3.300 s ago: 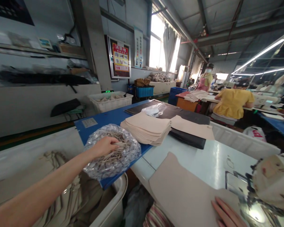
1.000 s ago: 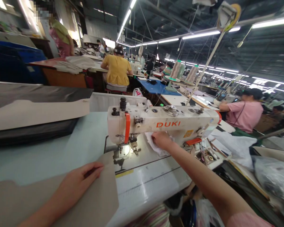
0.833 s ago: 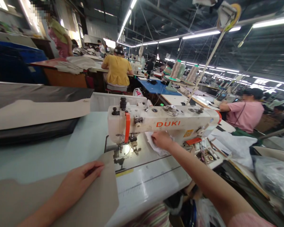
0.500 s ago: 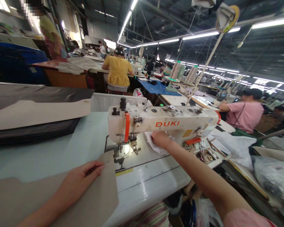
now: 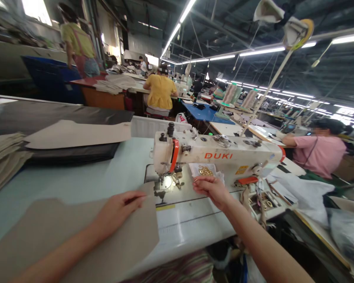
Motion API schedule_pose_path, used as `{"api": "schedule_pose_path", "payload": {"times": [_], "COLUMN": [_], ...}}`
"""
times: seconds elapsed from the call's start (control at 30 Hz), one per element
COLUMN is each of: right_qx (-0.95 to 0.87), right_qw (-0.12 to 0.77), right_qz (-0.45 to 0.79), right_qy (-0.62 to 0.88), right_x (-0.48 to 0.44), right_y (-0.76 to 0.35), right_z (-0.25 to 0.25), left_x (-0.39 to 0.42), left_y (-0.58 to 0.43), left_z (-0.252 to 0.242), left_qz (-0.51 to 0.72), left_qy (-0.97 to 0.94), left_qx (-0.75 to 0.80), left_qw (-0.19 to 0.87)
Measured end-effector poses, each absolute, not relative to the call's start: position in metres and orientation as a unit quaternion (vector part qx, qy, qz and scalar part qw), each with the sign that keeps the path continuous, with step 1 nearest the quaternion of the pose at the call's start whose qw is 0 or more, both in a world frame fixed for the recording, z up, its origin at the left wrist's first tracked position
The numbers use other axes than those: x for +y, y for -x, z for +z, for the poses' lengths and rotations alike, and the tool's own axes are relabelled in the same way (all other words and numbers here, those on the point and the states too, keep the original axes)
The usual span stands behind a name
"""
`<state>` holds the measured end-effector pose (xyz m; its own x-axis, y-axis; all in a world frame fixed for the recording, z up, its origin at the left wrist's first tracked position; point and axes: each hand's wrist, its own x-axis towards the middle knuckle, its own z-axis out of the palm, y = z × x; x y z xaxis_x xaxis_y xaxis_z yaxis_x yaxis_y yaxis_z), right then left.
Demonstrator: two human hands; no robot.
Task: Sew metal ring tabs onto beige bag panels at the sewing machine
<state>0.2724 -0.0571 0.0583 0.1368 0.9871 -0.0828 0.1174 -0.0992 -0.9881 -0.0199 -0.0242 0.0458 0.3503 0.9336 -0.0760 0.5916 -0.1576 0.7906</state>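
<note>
My left hand [image 5: 122,208] lies on a beige fabric panel [image 5: 115,243] spread over the table, thumb and fingers drawn together near the panel's upper right edge. My right hand [image 5: 212,190] is in front of the sewing machine's arm, fingertips pinched; whatever they hold is too small to make out. Just behind it, a white cloth or bag [image 5: 220,175] lies open with a heap of gold-coloured metal pieces [image 5: 205,171] on it. The white sewing machine [image 5: 188,153] stands with its lit needle area between my two hands.
A second beige panel [image 5: 79,135] lies on black material [image 5: 103,153] at the left, beside a stack of beige pieces [image 5: 6,161]. Right of the machine is a compartment tray [image 5: 268,202] with metal parts. A thread stand [image 5: 265,90] rises behind. Several co-workers are around.
My right hand has come out of the white cloth toward me, fingertips pinched, and the gold pieces now show. My left hand stays on the panel. The view has turned left.
</note>
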Motion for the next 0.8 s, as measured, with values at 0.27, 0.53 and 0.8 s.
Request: {"api": "schedule_pose_path", "payload": {"times": [0.27,0.53,0.8], "right_qx": [-0.603,-0.712,-0.616], "right_qw": [0.485,0.448,0.478], "right_qz": [0.341,0.214,0.352], "right_qy": [0.534,0.496,0.519], "right_x": [-0.104,-0.118,-0.115], "right_y": [-0.198,-0.18,-0.176], "right_z": [0.062,0.072,0.07], "left_x": [-0.071,-0.084,-0.083], "left_y": [0.009,0.014,0.014], "left_z": [0.072,0.075,0.077], "left_qz": [0.296,0.324,0.315], "left_qy": [-0.718,-0.719,-0.701], "left_qx": [0.467,0.456,0.439], "left_qw": [0.422,0.412,0.465]}}
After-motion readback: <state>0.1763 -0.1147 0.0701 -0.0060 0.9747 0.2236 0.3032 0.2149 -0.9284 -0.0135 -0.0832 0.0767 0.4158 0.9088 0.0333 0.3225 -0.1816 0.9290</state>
